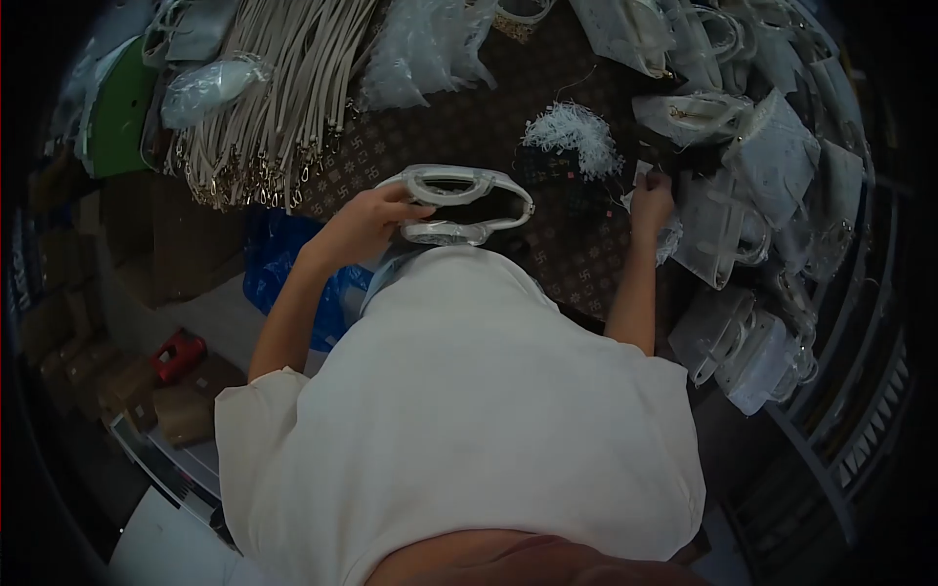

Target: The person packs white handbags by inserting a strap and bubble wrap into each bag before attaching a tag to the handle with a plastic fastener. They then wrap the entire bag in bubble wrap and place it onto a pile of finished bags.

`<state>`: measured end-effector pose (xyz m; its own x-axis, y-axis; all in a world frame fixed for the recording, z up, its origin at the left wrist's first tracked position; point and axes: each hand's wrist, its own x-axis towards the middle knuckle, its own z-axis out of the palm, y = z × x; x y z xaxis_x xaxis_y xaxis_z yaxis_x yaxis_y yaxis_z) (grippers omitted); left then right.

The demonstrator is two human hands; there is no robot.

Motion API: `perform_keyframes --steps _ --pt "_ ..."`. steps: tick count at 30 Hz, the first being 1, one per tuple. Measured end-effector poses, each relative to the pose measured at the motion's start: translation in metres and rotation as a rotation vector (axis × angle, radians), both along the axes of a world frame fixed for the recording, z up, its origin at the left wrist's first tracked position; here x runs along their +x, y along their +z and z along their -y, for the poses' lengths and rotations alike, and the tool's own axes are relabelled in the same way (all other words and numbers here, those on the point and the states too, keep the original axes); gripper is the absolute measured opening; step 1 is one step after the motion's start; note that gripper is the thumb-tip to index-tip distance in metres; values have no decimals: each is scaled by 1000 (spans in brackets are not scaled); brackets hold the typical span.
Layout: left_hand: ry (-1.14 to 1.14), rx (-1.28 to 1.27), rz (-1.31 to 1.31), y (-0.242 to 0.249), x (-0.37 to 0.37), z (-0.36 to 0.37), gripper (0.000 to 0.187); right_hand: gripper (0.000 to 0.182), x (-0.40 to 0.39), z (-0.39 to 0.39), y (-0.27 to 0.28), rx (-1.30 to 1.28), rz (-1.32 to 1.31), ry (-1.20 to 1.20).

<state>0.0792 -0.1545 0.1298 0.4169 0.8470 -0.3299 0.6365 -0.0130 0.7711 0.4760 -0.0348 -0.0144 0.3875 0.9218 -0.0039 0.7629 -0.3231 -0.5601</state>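
Note:
A white handbag (508, 183) with an open top and a looped handle stands at the table edge, close to my body. My left hand (366, 227) grips the bag's left side, its fingers over the rim. Out to the right, my right hand (652, 202) is closed on a small pale tag (642, 170). Beyond it to the left lies a tangled pile of white tag strings (574, 135), with small dark and red pieces just below.
Beige straps with gold clasps (283, 98) cover the back left of the patterned table (391, 137). Clear plastic bags (430, 54) lie behind. Wrapped white bags (772, 156) crowd the right side. A blue plastic bag (283, 269) hangs at the left edge, above cardboard boxes (186, 415).

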Motion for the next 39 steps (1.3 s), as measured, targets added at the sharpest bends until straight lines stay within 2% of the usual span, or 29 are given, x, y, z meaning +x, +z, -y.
perform_keyframes --steps 4,6,7,9,11,12,14,15,17,18,22,25,27,28,30,32,33,35,36,38,39 --pt "164 66 46 -17 5 2 48 17 -23 22 39 196 -121 23" --pt "68 545 -216 -20 12 3 73 15 -48 33 60 347 -514 46" --pt "63 551 -209 -26 12 4 73 15 -63 41 75 354 -508 42" --pt "112 448 -83 -38 12 7 97 15 -95 62 104 463 -523 418" --pt "98 448 -61 -39 11 7 101 15 -120 73 120 461 -497 776" --pt "98 448 -48 -40 11 6 105 15 -131 77 120 464 -478 767" --pt "66 508 -86 -38 12 6 103 14 -146 79 116 302 -580 743" --pt "46 566 -143 -36 12 5 102 14 -143 74 108 308 -568 747" --pt "42 586 -133 -37 13 5 98 11 -136 59 80 271 -589 475" --pt "34 599 -134 -37 12 5 95 8 -131 49 63 245 -575 424" --pt "35 638 -184 -37 13 3 91 10 -131 11 50 188 -504 488" --pt "46 625 -194 -32 13 1 84 13 -150 -24 46 88 -391 664" --pt "10 606 -185 -29 13 -1 81 22 -171 -56 28 63 -656 576" --pt "12 616 -181 -31 13 -2 79 22 -187 -74 29 70 -659 587" --pt "16 608 -191 -29 12 -3 78 43 -219 -104 34 46 -892 448" --pt "26 604 -179 -31 11 -5 77 49 -252 -114 42 -8 -944 702" --pt "23 609 -182 -32 12 -6 77 49 -268 -120 34 -1 -946 703" --pt "52 543 -179 -32 11 -5 77 43 -294 -136 14 -76 -1170 954" --pt "69 547 -185 -32 12 -5 77 37 -292 -135 47 -130 -1243 902" --pt "62 537 -195 -29 11 -7 76 33 -286 -175 21 185 -1064 537" --pt "63 513 -198 -29 11 -8 76 36 -277 -197 11 221 -770 246"
